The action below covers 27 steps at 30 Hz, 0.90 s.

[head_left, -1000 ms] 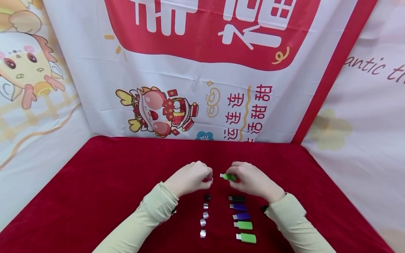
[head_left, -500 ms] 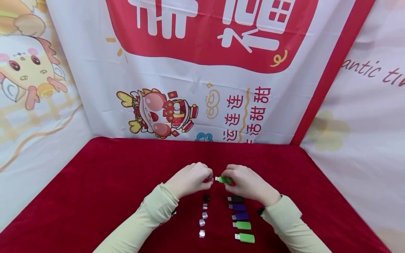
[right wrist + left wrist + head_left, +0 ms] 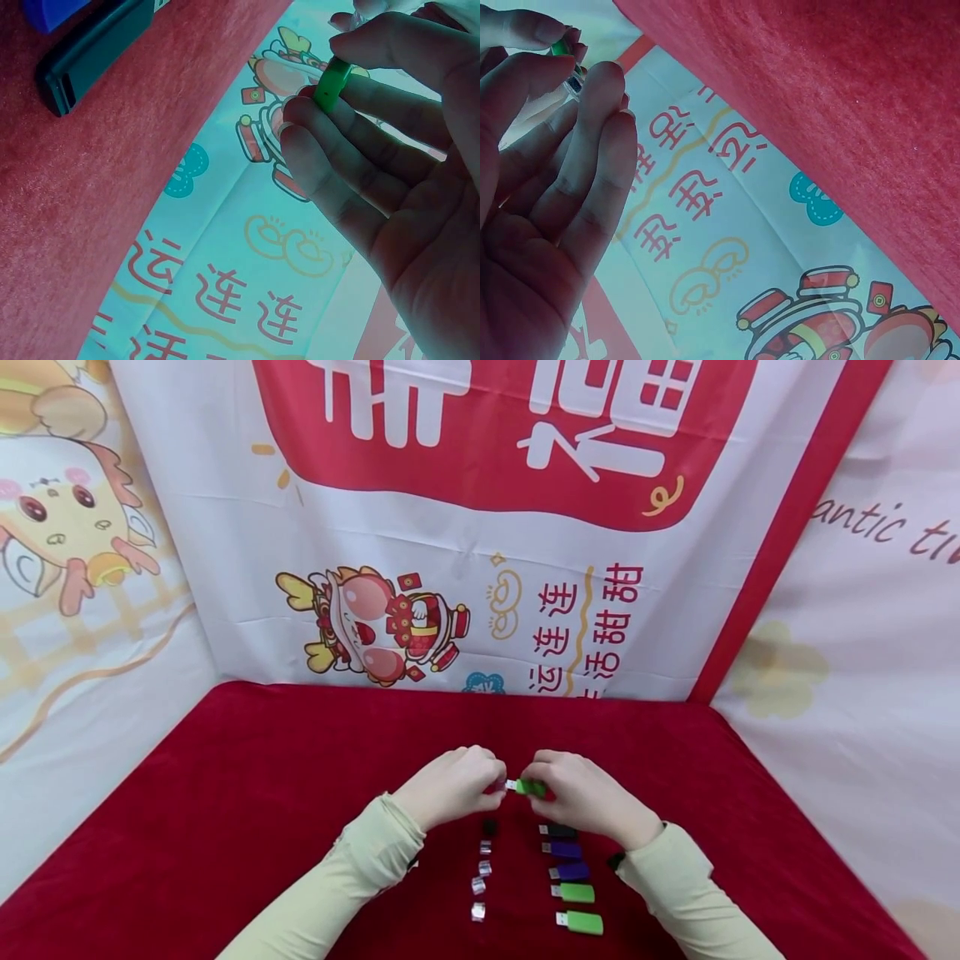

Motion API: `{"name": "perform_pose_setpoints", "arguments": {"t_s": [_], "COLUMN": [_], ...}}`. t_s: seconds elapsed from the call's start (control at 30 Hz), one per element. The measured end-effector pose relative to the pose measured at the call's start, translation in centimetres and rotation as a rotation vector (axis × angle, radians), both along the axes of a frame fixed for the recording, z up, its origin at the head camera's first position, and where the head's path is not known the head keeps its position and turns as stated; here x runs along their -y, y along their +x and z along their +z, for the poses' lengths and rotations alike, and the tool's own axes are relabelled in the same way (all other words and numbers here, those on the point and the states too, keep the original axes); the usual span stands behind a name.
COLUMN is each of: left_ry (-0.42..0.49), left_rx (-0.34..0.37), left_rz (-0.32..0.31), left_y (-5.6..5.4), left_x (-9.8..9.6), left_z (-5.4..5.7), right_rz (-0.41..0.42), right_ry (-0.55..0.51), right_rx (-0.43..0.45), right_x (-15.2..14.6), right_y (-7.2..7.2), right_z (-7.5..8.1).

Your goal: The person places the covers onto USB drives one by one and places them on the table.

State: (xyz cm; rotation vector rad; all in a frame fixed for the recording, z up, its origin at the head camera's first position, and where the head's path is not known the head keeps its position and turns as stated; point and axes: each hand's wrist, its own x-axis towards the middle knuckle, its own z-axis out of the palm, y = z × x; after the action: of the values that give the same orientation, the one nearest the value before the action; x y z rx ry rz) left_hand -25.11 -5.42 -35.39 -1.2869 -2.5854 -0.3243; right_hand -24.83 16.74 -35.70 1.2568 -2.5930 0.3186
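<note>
Right hand [image 3: 588,795] pinches a green USB stick [image 3: 531,787] by its body, metal plug [image 3: 512,785] pointing at the left hand. Left hand [image 3: 453,783] pinches a small clear cap [image 3: 500,785], mostly hidden by the fingers. Plug end is right at the cap; can't tell if it's inside or just short. Both hands are above the red cloth [image 3: 300,777], roughly centred.

On the cloth, nearer the person, two columns. Left: black cap [image 3: 490,827], then four clear caps [image 3: 478,912]. Right: black stick [image 3: 558,831], two purple sticks [image 3: 566,860], two green sticks [image 3: 580,923], plugs facing the caps.

Writing: white backdrop [image 3: 210,527] is hung sideways. Red characters [image 3: 555,635] on it read 运连连 and 活甜甜, the latter line preceded by a character cut by the cloth edge. Big white 福 [image 3: 603,427] on a red patch, next to another large character cropped at the top. Right-hand panel [image 3: 862,610] reads "antic ti", cut off by the frame edge.
</note>
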Motion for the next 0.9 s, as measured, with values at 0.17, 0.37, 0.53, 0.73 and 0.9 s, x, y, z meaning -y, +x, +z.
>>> {"name": "perform_pose_setpoints", "arguments": {"t_s": [0.17,0.37,0.53,0.73,0.9], "left_ry": [0.005,0.0,-0.009,-0.017,-0.013], "left_rx": [0.002,0.005,-0.003,0.048,0.061], "left_rz": [-0.007,-0.026,-0.015,0.013,0.013], "left_y": [0.02,-0.07,-0.13,-0.12,-0.19], "left_x": [0.04,-0.07,-0.16,-0.02,0.06], "left_z": [-0.03,-0.06,-0.13,-0.19,-0.16], "right_rz": [0.014,0.045,0.062,0.045,0.055], "right_ry": [0.005,-0.01,-0.022,-0.005,-0.016], "right_rx": [0.003,0.056,0.062,0.019,0.021], "right_x": [0.06,0.1,0.13,0.12,0.1], "right_y": [-0.01,-0.08,-0.05,0.21,0.14], "right_z": [-0.05,-0.08,-0.06,0.02,0.01]}}
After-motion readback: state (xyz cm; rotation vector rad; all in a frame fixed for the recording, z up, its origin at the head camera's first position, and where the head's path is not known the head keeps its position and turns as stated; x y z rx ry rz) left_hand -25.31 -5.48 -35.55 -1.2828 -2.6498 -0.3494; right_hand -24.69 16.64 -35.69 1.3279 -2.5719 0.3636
